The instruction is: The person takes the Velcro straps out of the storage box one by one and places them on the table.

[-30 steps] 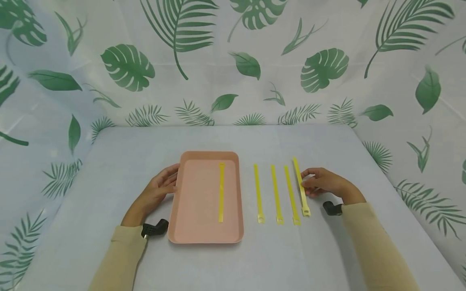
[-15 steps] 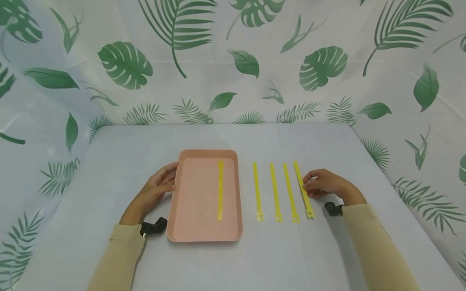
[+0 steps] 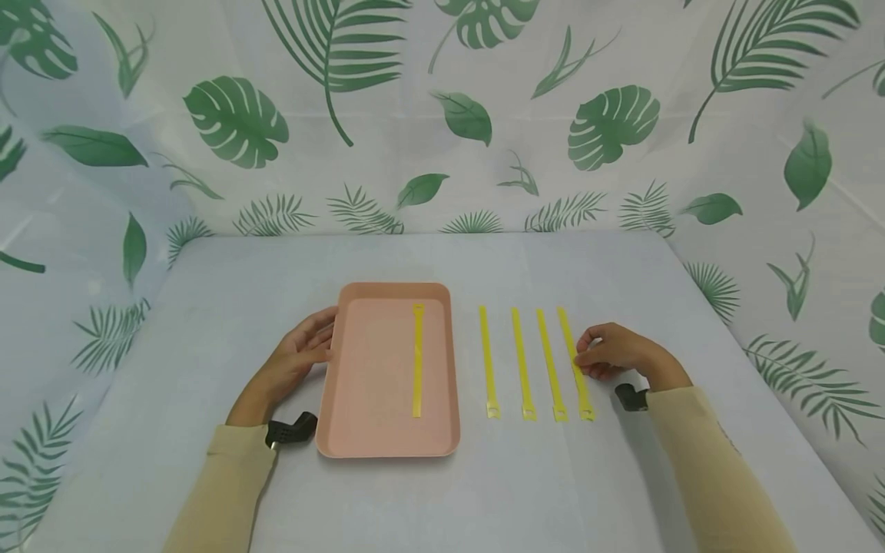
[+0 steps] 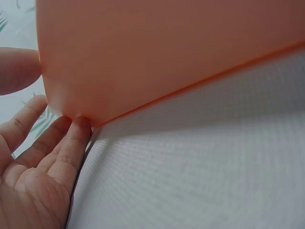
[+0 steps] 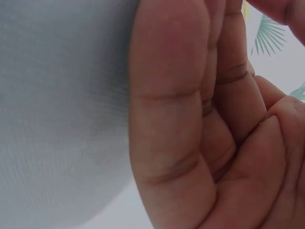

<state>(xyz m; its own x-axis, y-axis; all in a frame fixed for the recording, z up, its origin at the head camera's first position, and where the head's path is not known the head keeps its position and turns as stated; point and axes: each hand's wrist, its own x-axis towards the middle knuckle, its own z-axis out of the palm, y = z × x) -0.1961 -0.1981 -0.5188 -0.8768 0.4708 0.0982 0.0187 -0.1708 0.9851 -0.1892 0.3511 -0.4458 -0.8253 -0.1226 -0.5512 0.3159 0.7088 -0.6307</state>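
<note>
In the head view a pink tray [image 3: 366,384] holds one yellow cable tie [image 3: 418,361] of the flat strap kind with a slotted head. My left hand [image 3: 293,365] rests at the tray's left side, its fingertips touching the outer wall in the left wrist view, fingers loosely extended. Several matching ties lie in a row right of the tray. My right hand [image 3: 618,353] pinches the rightmost cable tie [image 3: 567,332] near its middle, between thumb and curled fingers. That strap bends slightly at the thumb, its slotted head low toward the table. In the right wrist view the fingers [image 5: 167,109] hide most of it.
The other cable ties, such as the leftmost strap [image 3: 487,357], stand nearly parallel with narrow gaps between them. A white cloth covers the table [image 3: 276,269]. A leaf-print curtain [image 3: 387,138] encloses the back and sides.
The rightmost cable tie has come down beside the others, its head swinging to the right and then settling. My right hand shifted only slightly. My left hand has stayed at the tray.
</note>
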